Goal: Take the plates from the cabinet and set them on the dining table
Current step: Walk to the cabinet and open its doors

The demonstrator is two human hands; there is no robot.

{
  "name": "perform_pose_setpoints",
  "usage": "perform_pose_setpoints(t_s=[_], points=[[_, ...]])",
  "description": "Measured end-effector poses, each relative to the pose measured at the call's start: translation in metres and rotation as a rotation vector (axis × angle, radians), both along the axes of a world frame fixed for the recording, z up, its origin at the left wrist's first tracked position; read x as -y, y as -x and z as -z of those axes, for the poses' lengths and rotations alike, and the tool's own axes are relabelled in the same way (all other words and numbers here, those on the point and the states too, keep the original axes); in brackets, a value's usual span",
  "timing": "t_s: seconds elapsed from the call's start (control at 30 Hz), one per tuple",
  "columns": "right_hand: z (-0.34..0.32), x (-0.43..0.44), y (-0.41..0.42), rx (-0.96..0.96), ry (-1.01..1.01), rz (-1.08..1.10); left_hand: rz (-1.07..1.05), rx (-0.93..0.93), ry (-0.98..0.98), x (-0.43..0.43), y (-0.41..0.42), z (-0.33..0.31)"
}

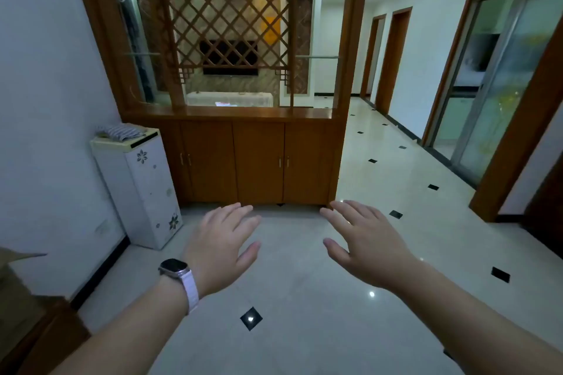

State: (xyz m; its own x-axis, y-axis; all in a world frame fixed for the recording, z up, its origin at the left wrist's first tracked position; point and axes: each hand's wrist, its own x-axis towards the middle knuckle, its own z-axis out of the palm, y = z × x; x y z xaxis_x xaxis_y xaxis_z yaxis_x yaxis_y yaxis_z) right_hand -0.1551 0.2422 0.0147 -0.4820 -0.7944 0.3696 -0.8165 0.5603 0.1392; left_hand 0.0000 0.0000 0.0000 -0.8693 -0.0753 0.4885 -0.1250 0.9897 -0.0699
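Note:
A low wooden cabinet (259, 161) with several shut doors and small metal handles stands ahead, under a lattice room divider (227, 18). My left hand (221, 245), with a watch on its wrist, is held out palm down with fingers apart and holds nothing. My right hand (361, 240) is held out the same way, empty. Both hands hover over the tiled floor, well short of the cabinet doors. No plates and no dining table are in view.
A white floral appliance (143, 189) with a folded striped cloth (120, 132) on top stands left of the cabinet by the wall. A corridor with doorways opens on the right. A sliding glass door (499, 82) is at far right. Brown furniture (45, 338) edges the bottom left.

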Motion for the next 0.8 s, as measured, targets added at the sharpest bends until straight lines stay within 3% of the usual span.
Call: perform_pose_setpoints(t_s=[0.3, 0.8], points=[[-0.009, 0.124, 0.041, 0.032, -0.035, 0.017, 0.028, -0.034, -0.005, 0.124, 0.056, 0.006], [0.005, 0.213, 0.149, 0.104, -0.07, 0.006, 0.051, 0.003, -0.032, 0.216, 0.158, 0.026]])
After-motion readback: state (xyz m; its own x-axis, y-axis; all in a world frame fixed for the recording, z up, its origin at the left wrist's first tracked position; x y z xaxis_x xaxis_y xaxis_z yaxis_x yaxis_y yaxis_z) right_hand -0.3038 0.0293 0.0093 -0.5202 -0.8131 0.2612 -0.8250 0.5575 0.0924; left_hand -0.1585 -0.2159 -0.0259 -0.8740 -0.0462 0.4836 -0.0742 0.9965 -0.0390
